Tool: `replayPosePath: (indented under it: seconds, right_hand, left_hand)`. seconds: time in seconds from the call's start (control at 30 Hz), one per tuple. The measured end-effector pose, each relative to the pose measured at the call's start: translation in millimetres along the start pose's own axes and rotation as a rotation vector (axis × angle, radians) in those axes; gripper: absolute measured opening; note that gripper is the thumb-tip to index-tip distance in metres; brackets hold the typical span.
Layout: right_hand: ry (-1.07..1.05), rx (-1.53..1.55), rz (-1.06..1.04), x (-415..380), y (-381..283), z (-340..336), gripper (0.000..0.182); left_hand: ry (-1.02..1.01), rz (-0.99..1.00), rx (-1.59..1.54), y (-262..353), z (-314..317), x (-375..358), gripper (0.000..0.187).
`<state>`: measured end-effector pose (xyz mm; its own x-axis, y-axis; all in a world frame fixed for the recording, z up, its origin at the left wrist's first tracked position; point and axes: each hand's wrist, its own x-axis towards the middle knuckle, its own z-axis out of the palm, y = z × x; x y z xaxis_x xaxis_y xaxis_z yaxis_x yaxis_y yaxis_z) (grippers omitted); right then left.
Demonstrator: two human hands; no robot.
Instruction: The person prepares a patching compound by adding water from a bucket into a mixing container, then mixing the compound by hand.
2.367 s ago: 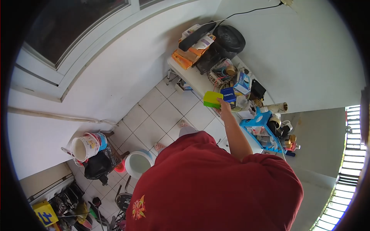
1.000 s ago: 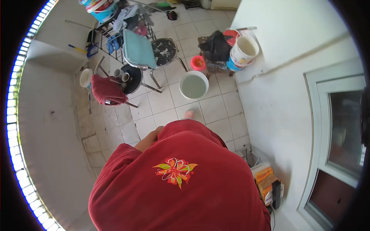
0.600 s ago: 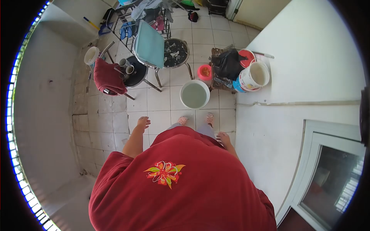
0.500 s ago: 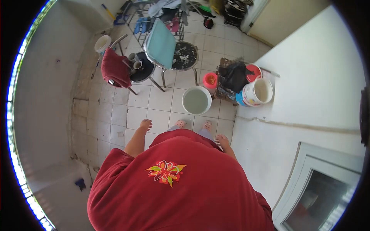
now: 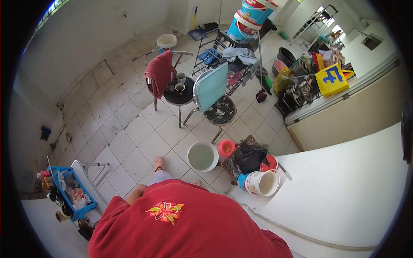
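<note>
My left hand (image 5: 138, 192) hangs low beside the red shirt (image 5: 189, 223), nearest to my left leg and touching no object that I can see. Its fingers are too hidden and small to make out. My right hand is out of view behind the shirt. On the tiled floor ahead stands a white basin (image 5: 202, 156) of cloudy greyish water. Beside it is a pink tub (image 5: 226, 148) with something orange in it. One pink clog (image 5: 158, 163) is on my forward left foot.
Chairs with a red cloth (image 5: 160, 74) and a turquoise backrest (image 5: 211, 87) stand ahead. To the right are a black bag (image 5: 251, 157) and a white bucket (image 5: 263, 183) by the wall. A blue crate (image 5: 77, 210) stands at left. Paint buckets (image 5: 243, 28) are stacked at the back.
My view has turned and lifted, bringing the blue crate, paint buckets and far room into sight. My left foot has stepped forward. My right hand has gone out of view.
</note>
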<state>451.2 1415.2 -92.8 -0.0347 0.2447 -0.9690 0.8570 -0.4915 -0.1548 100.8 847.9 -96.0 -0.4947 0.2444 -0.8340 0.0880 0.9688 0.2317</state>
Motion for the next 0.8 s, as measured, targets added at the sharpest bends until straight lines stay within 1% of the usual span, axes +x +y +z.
replayPosePath:
  seconds: [0.03,0.07,0.1,0.17,0.23,0.3,0.37,0.4,0.43,0.47,0.5,0.53,0.6,0.67,0.73,0.77,0.8]
  right_hand:
    - [0.012,-0.036,0.006,2.7,-14.4,-0.8,0.032]
    - [0.029,-0.075,-0.004,5.1,-33.9,2.5,0.032]
    - [0.054,-0.109,-0.035,6.1,-56.1,13.9,0.031]
    - [0.134,-0.202,-0.116,4.3,-107.2,40.2,0.028]
    - [0.067,-0.318,-0.421,-84.8,-183.6,87.4,0.022]
    - [0.002,-0.103,-0.362,-89.1,-231.4,144.4,0.022]
    - [-0.098,-0.132,-0.42,-106.2,-269.4,202.0,0.032]
    - [-0.16,-0.153,-0.461,-118.7,-282.9,231.4,0.031]
    - [-0.223,-0.172,-0.501,-132.2,-293.3,260.5,0.031]
    - [-0.223,-0.185,-0.502,-142.8,-302.9,287.4,0.031]
    - [-0.277,-0.294,-0.506,-148.2,-311.3,312.1,0.032]
    - [-0.331,-0.403,-0.509,-154.6,-316.6,332.6,0.033]
    - [-0.334,-0.458,-0.471,-161.5,-324.1,366.5,0.034]
    - [-0.334,-0.512,-0.417,-162.1,-322.1,385.8,0.035]
    - [-0.315,-0.438,-0.422,-146.0,-316.5,392.9,0.022]
    - [-0.322,-0.447,-0.421,-141.4,-311.9,392.3,0.022]
    - [-0.306,-0.522,-0.48,-138.2,-310.4,390.1,0.022]
  left_hand:
    - [0.052,0.023,0.024,-6.9,12.2,8.9,0.044]
    - [0.153,0.062,0.088,-8.0,19.0,12.1,0.044]
    - [0.097,0.02,0.014,-11.3,19.2,7.4,0.044]
    - [0.074,0.0,-0.063,-12.1,7.7,5.7,0.043]
    - [0.09,0.006,-0.118,-16.9,-8.5,3.3,0.043]
    - [0.122,0.022,-0.157,-24.4,-33.3,-0.2,0.042]
    - [0.165,0.03,-0.233,-36.4,-61.4,-3.0,0.042]
    - [0.185,0.025,-0.285,-43.2,-77.3,-6.0,0.041]
    - [0.201,0.014,-0.375,-52.9,-90.5,-10.9,0.04]
    - [0.219,0.004,-0.466,-62.4,-103.8,-16.0,0.039]
    - [0.251,-0.015,-0.634,-74.8,-112.1,-15.6,0.036]
    - [0.253,-0.02,-0.645,-85.1,-118.9,-15.3,0.036]
    - [0.255,-0.383,-1.574,-106.8,-131.9,-10.5,0.034]
    - [0.283,-0.405,-1.598,-139.5,-135.0,-12.9,0.034]
    - [0.333,-0.441,-1.607,-161.3,-138.8,-24.6,0.035]
    - [0.339,-0.448,-1.613,-167.3,-144.2,-32.6,0.035]
    - [0.367,-0.462,-1.676,-176.2,-140.4,-36.3,0.036]
